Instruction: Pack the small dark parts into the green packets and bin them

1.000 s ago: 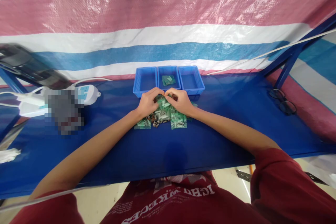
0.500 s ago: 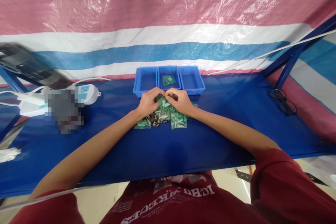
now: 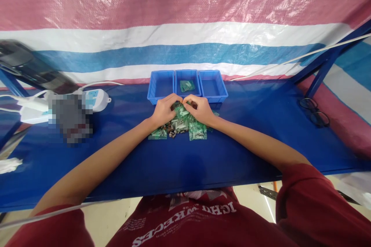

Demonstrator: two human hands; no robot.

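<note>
My left hand [image 3: 164, 111] and my right hand [image 3: 200, 109] meet at the fingertips, both pinched on the top edge of a small green bag [image 3: 182, 111]. Under and around them lies a pile of green bags with silvery pieces inside, one [image 3: 198, 130] at the right front and another [image 3: 158, 134] at the left front. Small brown and metallic parts [image 3: 172, 129] sit loose between these. Just behind my hands, the middle blue bin [image 3: 187, 73] holds a green bag [image 3: 187, 86].
Blue bins stand left [image 3: 161, 75] and right [image 3: 213, 83] of the middle one. On the blue table [image 3: 174, 166] are a white power strip [image 3: 98, 99], a pixelated dark object [image 3: 71, 117] and glasses [image 3: 319, 117]. A striped sheet [image 3: 185, 5] hangs behind.
The view has shifted slightly. Both hands keep nearly the same place and the same pinch on the green bag; nothing has been put down or picked up.
</note>
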